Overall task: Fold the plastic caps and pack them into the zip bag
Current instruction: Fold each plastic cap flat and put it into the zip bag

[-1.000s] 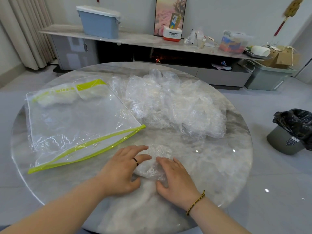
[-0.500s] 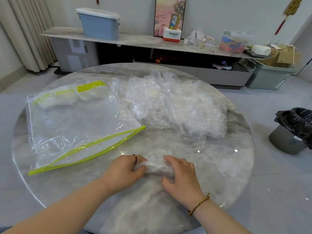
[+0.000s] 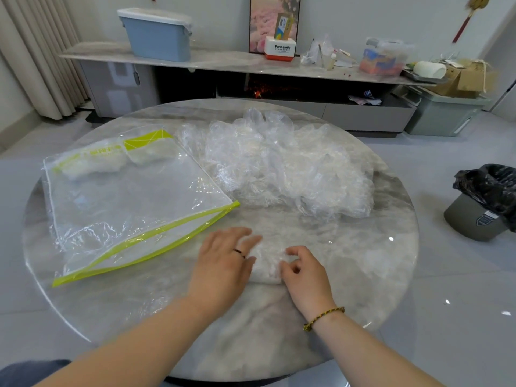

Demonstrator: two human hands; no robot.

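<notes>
Left hand (image 3: 223, 263) presses, right hand (image 3: 304, 272) pinches cap (image 3: 266, 261) — bag (image 3: 125, 213) holds caps (image 3: 95, 164).

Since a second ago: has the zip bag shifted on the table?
No. The zip bag keeps its green corner at the same spot beside the pile of caps.

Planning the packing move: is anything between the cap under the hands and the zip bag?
Nothing visible: only bare table lies between the cap and the zip bag to its left; the loose pile sits farther back.
</notes>
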